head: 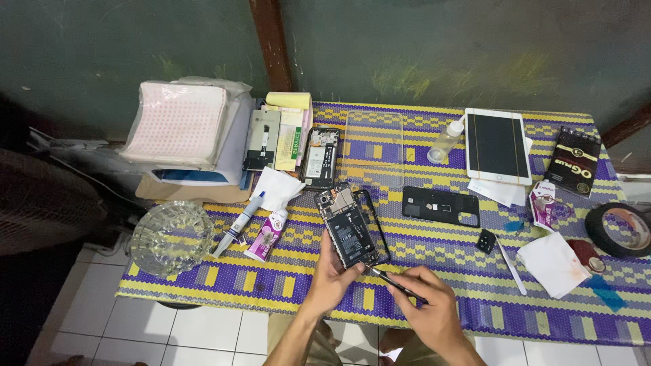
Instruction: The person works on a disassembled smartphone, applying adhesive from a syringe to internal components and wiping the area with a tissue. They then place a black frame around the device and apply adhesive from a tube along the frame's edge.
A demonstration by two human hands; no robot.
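An opened smartphone (pixel 349 227) with its back off lies tilted on the patterned cloth, its battery and circuit board exposed. My left hand (pixel 332 278) grips its lower end from below. My right hand (pixel 427 305) pinches a thin dark tool (pixel 393 282) whose tip touches the phone's bottom right corner. A black rear cover (pixel 441 206) with a camera cutout lies to the right of the phone.
A tablet (pixel 496 145), small bottle (pixel 446 142), clear sheet (pixel 373 148), second open phone (pixel 321 157), glue tube (pixel 266 236), syringe (pixel 239 224), glass ashtray (pixel 171 237), tape roll (pixel 622 229), dark packet (pixel 574 161), tissues (pixel 553 263) and stacked packages (pixel 182 125) crowd the table (pixel 224 279).
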